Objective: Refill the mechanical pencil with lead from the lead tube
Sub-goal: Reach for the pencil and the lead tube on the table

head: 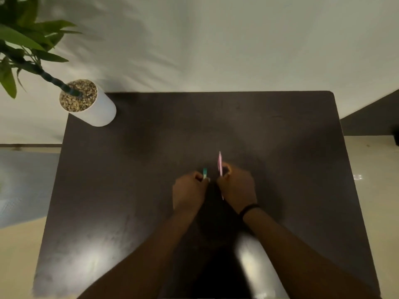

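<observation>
Pencil, pink and slim, stands nearly upright in the right hand, pinched between thumb and fingers just right of the lead tube. That tube, teal and white, is gripped in the closed left hand, with only its top end poking out above the fingers. Both hands hover close together over the dark table, the two items near each other but apart. This looks like the early stage: both things held, nothing yet passing between them. Whether the tube is open, or holds any lead, is too small and blurred to tell; the same goes for the pencil's cap. Next, the tube's opening likely has to be brought to the pencil's open end, demanding steady alignment.
</observation>
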